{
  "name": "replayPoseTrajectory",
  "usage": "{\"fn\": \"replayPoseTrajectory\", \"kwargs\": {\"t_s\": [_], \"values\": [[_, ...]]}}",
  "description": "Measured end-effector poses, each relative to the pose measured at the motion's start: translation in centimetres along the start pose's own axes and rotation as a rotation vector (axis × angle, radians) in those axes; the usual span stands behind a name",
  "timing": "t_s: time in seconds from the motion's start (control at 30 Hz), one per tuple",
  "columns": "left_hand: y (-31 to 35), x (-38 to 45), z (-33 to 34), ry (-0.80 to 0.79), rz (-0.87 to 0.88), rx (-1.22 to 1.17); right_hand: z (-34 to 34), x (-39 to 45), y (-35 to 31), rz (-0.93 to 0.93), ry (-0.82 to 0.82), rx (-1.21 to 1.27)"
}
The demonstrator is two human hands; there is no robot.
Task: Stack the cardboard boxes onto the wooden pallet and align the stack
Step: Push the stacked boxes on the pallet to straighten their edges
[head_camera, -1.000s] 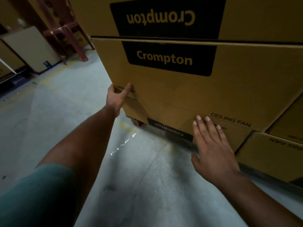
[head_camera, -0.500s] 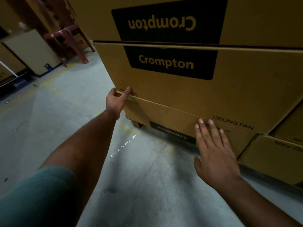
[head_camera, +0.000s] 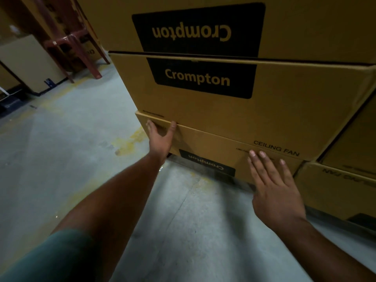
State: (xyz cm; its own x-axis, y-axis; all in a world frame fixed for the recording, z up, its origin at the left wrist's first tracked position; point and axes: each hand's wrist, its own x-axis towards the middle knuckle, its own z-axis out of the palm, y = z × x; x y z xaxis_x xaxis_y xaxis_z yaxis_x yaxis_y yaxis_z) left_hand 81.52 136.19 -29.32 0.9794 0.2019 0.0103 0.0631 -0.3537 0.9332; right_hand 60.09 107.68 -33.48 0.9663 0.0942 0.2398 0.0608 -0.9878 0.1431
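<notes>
Concrete warehouse floor. Your left hand open, cupping bottom Crompton box corner; right hand flat on its face — likely pushing it flush under middle box. Pallet hidden.

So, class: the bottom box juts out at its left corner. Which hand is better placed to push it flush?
Left hand: it already cups the bottom box's protruding corner. The right hand lies flat mid-face.

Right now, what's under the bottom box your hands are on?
Under the bottom box, only a dark gap above the concrete floor shows. Left hand and right hand press its face; any pallet underneath is hidden in shadow.
</notes>
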Motion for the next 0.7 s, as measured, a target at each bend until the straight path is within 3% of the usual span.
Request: {"fn": "replayPoseTrajectory", "kwargs": {"t_s": [0.13,0.3,0.7], "values": [[-1.1,-5.2,4.1,-0.150,-0.022,0.160,0.0,-0.9,0.0,0.068,-0.005,0.016],[0.5,-8.7,9.6,-0.180,-0.053,0.088,0.6,-3.7,2.1,0.214,0.002,0.046],[0.7,-9.0,10.0,-0.181,-0.035,0.100,1.5,-4.5,5.6,0.071,0.019,0.000]]}}
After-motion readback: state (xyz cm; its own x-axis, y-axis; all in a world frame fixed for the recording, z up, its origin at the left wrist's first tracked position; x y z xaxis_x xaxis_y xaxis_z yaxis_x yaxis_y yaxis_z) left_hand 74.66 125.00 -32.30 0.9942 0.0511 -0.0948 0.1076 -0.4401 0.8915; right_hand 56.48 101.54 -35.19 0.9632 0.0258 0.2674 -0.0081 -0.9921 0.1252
